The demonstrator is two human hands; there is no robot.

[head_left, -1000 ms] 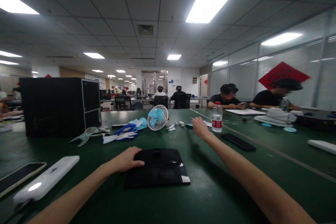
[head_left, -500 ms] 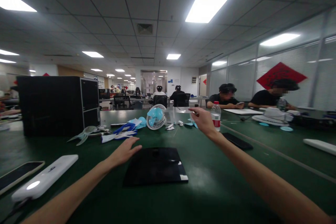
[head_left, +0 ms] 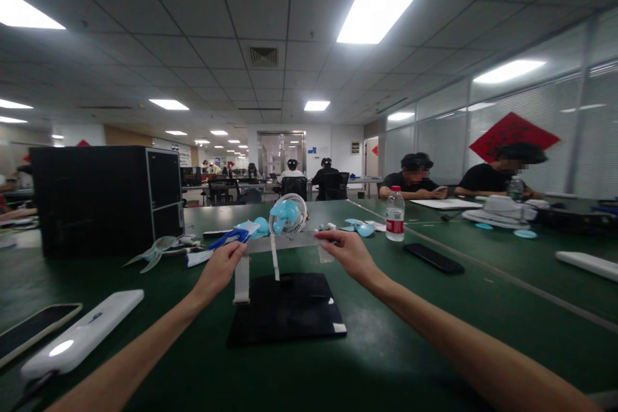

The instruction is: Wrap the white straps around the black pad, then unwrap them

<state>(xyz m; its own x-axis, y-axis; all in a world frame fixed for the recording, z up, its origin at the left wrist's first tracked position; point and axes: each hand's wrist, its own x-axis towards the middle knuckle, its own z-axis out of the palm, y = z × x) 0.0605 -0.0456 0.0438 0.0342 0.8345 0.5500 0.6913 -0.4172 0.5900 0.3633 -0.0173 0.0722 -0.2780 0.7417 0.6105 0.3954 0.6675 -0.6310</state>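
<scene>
Both my hands are raised above the green table (head_left: 400, 341), fingers closed on a thin, greyish see-through piece (head_left: 290, 242) stretched between them. Its exact kind is unclear. My left hand (head_left: 219, 270) pinches its left end, where a pale ribbed strip (head_left: 242, 282) hangs down. My right hand (head_left: 351, 256) grips the other end with thumb and fingers. A narrow white strip (head_left: 275, 259) also hangs between the hands; whether it belongs to the piece I cannot tell. Below lies a flat black panel (head_left: 290, 315) with white patches at its right edge.
Behind the hands stand a small fan (head_left: 288, 214) and blue-and-white gloves (head_left: 232, 238). A black computer case (head_left: 96, 196) is left, near a white power bank (head_left: 87, 328) and a phone (head_left: 36, 328). Right are a water bottle (head_left: 394, 215), a black phone (head_left: 433, 259) and seated people.
My right hand has come down and inward with the see-through piece. My left hand has closed on its left end, and the piece is now stretched above the black panel.
</scene>
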